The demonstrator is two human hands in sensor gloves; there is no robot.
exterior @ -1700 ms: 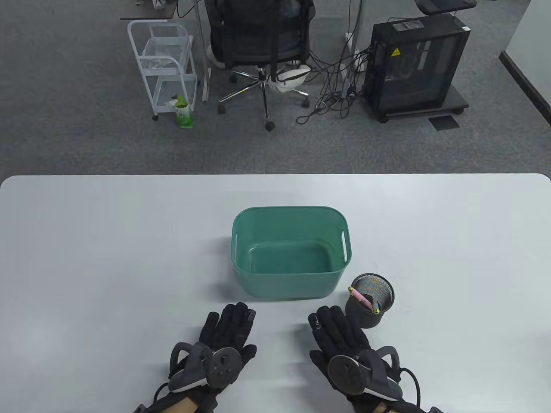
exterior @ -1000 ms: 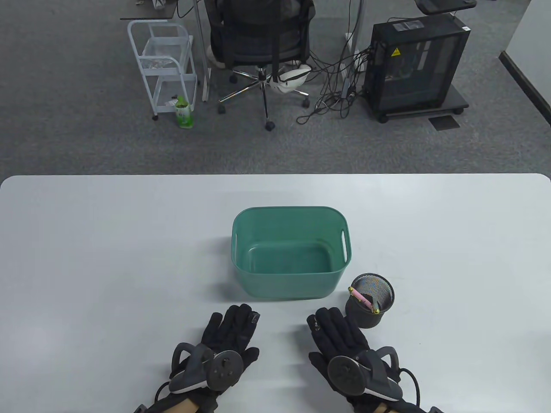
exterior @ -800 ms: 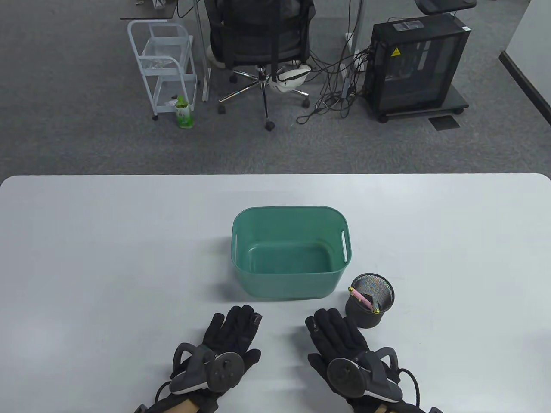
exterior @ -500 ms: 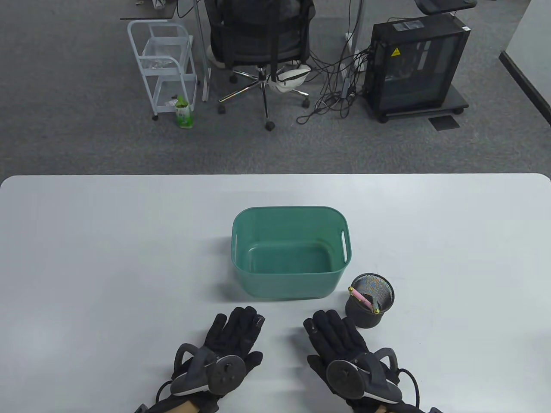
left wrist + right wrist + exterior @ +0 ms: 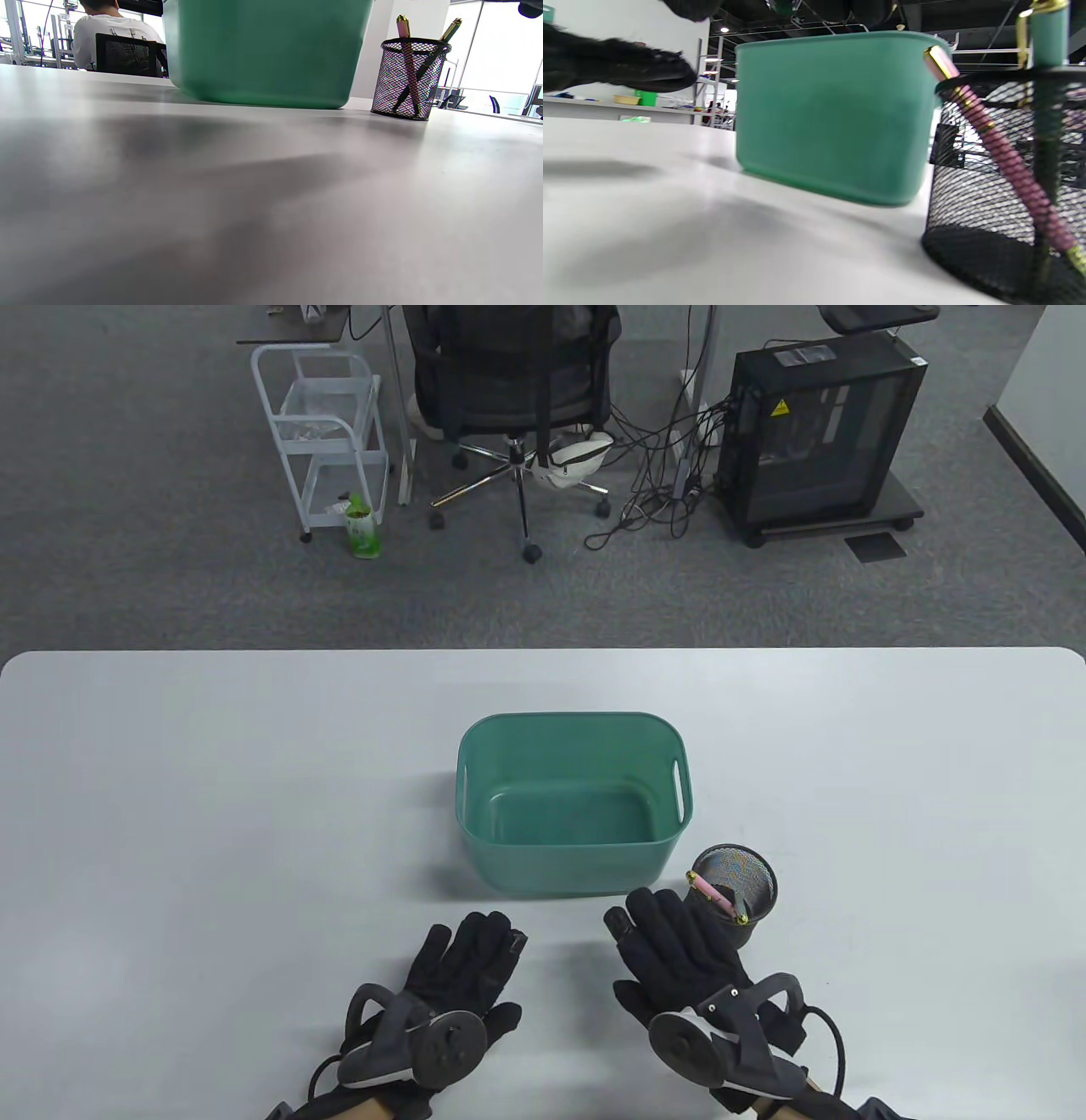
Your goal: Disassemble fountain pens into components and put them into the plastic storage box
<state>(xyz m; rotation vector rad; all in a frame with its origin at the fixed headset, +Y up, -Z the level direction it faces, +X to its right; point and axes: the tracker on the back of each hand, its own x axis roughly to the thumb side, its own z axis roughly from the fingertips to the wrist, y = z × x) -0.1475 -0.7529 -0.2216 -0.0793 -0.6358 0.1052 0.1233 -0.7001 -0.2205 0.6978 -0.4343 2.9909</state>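
Observation:
An empty green plastic box (image 5: 564,869) stands mid-table. Just right of its near corner is a black mesh pen cup (image 5: 768,891) holding a pink pen (image 5: 711,892) and a green pen with gold trim (image 5: 741,914). My left hand (image 5: 471,954) lies flat on the table in front of the box, fingers straight, holding nothing. My right hand (image 5: 666,933) hovers with fingers extended, overlapping the cup's near-left side, and holds nothing. The right wrist view has the box (image 5: 835,114), the cup (image 5: 971,203), the pink pen (image 5: 1005,165) and the green pen (image 5: 1045,38) close up.
The white table (image 5: 212,814) spreads wide on both sides of the box. Beyond its far edge stand an office chair (image 5: 509,381), a white cart (image 5: 327,432) and a computer tower (image 5: 819,432). In the left wrist view a person (image 5: 110,29) sits far behind the box (image 5: 263,51).
My right hand has lifted and moved forward and right, now covering the pen cup's near-left side. My left hand has crept slightly forward on the table.

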